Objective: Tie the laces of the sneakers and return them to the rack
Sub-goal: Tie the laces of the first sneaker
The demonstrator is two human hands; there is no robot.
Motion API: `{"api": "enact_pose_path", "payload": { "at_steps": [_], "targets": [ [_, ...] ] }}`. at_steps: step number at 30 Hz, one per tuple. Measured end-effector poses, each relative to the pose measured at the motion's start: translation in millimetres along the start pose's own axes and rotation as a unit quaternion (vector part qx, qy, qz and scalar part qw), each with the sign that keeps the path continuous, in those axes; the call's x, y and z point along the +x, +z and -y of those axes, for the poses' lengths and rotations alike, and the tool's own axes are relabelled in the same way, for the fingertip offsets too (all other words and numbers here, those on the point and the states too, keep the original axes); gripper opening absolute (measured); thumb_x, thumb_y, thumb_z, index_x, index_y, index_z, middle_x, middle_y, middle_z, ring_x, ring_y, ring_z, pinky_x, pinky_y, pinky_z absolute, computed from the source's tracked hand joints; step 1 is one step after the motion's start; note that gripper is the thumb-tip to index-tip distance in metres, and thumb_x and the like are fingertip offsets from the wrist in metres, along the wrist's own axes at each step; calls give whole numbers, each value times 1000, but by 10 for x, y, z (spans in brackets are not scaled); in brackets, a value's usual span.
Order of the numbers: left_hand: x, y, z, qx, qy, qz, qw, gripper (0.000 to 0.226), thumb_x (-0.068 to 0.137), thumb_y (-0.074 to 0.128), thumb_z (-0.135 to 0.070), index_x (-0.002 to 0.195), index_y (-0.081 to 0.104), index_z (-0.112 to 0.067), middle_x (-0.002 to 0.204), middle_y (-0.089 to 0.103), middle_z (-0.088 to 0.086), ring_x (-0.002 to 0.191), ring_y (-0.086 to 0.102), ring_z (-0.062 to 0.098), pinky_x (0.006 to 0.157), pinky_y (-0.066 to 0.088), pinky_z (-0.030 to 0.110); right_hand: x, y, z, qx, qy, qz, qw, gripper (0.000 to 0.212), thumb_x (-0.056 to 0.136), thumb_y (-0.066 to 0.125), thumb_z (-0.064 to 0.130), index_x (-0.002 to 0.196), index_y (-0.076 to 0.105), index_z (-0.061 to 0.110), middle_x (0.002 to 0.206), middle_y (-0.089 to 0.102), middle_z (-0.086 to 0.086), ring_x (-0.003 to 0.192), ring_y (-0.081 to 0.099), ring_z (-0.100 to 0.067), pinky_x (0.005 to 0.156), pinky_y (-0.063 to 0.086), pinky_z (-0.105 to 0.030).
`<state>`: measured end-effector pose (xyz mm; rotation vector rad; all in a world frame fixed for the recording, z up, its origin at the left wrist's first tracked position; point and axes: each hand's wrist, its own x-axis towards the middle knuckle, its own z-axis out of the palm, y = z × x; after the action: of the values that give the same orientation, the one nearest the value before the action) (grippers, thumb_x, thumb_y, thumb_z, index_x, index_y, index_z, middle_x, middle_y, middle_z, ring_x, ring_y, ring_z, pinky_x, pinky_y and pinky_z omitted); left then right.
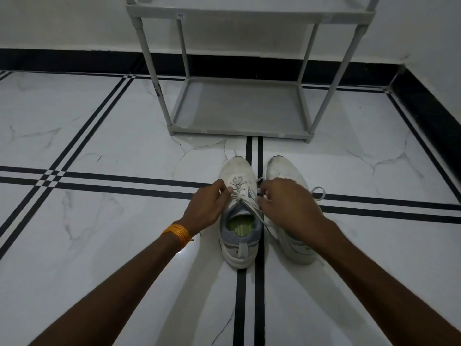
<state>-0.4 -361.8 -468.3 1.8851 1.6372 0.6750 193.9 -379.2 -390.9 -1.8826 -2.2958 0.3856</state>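
Two white sneakers stand side by side on the floor, toes pointing at the rack. The left sneaker (239,171) has a grey collar and a green insole. My left hand (205,207) pinches its lace at the left of the eyelets. My right hand (287,208) holds the other lace end, which runs taut across the shoe's opening. The right sneaker (283,168) is partly hidden under my right hand, and a lace loop (319,193) lies on its right side. The grey rack (237,108) stands just beyond the shoes, its bottom shelf bare.
White marble floor tiles with black double stripes (124,179) surround the shoes. A white wall with a black skirting (74,59) runs behind the rack and along the right side. An orange thread band (177,233) circles my left wrist.
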Motion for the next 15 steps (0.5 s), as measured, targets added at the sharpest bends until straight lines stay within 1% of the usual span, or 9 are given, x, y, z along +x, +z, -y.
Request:
{"api": "enact_pose_path", "payload": {
  "at_steps": [1, 3, 5, 7, 9, 10, 12, 13, 15],
  "targets": [
    [4, 26, -9, -2, -15, -1, 1000, 32, 99, 42, -45, 87, 53, -17, 67, 58, -2, 63, 57, 16, 58, 46, 28, 19, 54, 64, 11, -14, 22, 1000, 29, 88, 57, 39, 101, 68, 15, 100, 69, -6, 91, 65, -26, 75, 49, -34],
    [20, 74, -45, 15, -37, -7, 999, 42, 96, 40, -54, 82, 53, -17, 66, 58, -2, 63, 59, 17, 60, 51, 32, 20, 209, 155, -27, -38, 65, 997, 30, 89, 60, 37, 106, 65, 12, 104, 67, -10, 93, 64, -28, 75, 49, -35],
    [36, 103, -84, 39, -52, -21, 998, 56, 94, 40, -60, 72, 58, -12, 61, 59, 4, 59, 59, 22, 60, 53, 36, 18, 318, 175, -77, -56, 67, 993, 23, 89, 63, 23, 106, 65, 9, 106, 67, -14, 93, 65, -30, 77, 51, -37],
    [48, 111, -107, 60, -61, -42, 995, 62, 93, 42, -61, 61, 60, -12, 54, 57, 5, 54, 58, 22, 58, 52, 35, 24, 336, 146, -93, -59, 58, 992, 17, 87, 63, 12, 103, 66, 7, 104, 68, -15, 92, 67, -31, 77, 53, -37],
    [52, 93, -108, 93, -64, -67, 991, 53, 92, 48, -52, 54, 55, -16, 49, 52, 1, 50, 55, 20, 51, 48, 30, 6, 318, 117, -99, -63, 56, 991, 18, 85, 62, 6, 103, 65, 6, 105, 68, -16, 94, 67, -32, 78, 52, -37],
    [49, 76, -118, 120, -58, -81, 988, 47, 90, 52, -45, 52, 51, -18, 47, 49, -2, 49, 53, 19, 46, 42, 25, -17, 313, 99, -105, -68, 54, 991, 19, 85, 60, 5, 104, 63, 6, 107, 67, -16, 96, 66, -32, 78, 52, -38],
    [31, 51, -150, 183, -31, -95, 978, 39, 86, 56, -35, 51, 48, -18, 45, 45, -2, 47, 50, 18, 45, 29, 20, -90, 335, 60, -121, -81, 50, 988, 23, 85, 59, 3, 108, 60, 6, 110, 66, -16, 99, 65, -33, 78, 51, -38],
    [18, 47, -154, 208, -16, -89, 974, 37, 86, 58, -32, 53, 52, -17, 47, 50, 1, 48, 51, 19, 48, 30, 21, -135, 359, 57, -130, -90, 51, 986, 26, 85, 59, 3, 111, 58, 6, 112, 65, -16, 100, 65, -33, 78, 51, -38],
    [-4, 59, -137, 232, 13, -80, 969, 33, 87, 60, -30, 59, 62, -13, 54, 62, 8, 51, 55, 22, 51, 37, 24, -206, 398, 63, -148, -102, 50, 982, 29, 86, 57, 4, 115, 56, 6, 113, 65, -16, 100, 65, -32, 77, 51, -38]
  ]
}}
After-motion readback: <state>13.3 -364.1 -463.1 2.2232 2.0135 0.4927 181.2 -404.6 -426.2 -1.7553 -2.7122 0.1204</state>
